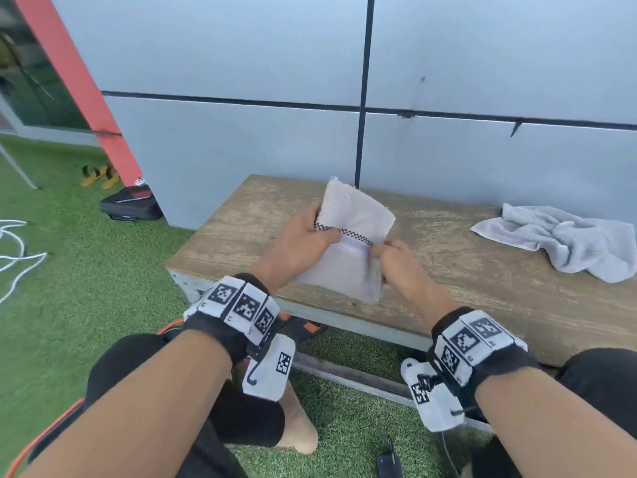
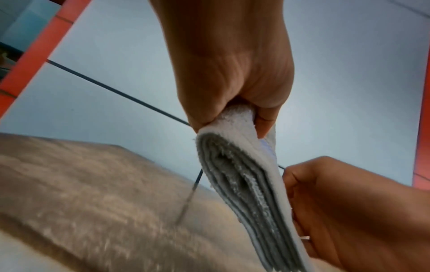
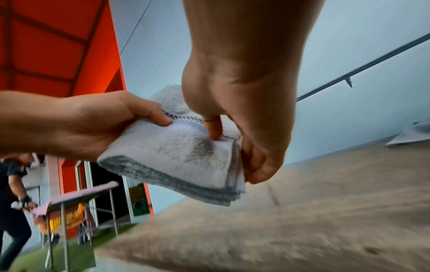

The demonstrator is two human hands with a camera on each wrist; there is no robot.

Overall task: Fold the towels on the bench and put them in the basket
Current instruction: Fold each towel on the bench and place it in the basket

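Nearest, the left hand (image 1: 303, 236) and the right hand (image 1: 396, 260) are holding the folded towel (image 1: 355, 236) up just above the counter (image 1: 448, 270), over its near left part. The left grip is pinching the towel's left edge at the checkered band, thumb on top and fingers (image 2: 265, 125) curled round the fold; the right grip is pinching the right edge, thumb (image 3: 214, 128) pressing the top face and fingers curled beneath the stacked layers.

The left wrist view is showing several layers lying fairly even, so the folding of this piece is looking about finished. To do the step well, both grips should be keeping the layers squeezed together so the loose edges are not fanning open, and the towel should be travelling flat toward the basket, which is not appearing in any view.

Farther right, a crumpled grey towel (image 1: 565, 239) is lying on the counter, well apart from the hands and waiting to be folded. The counter's near edge is running just beneath the wrists, its left end is close beside the left hand, and bare wood is lying open between the two towels. Beyond, the grey panelled wall (image 1: 241, 63) is closing off the far side.
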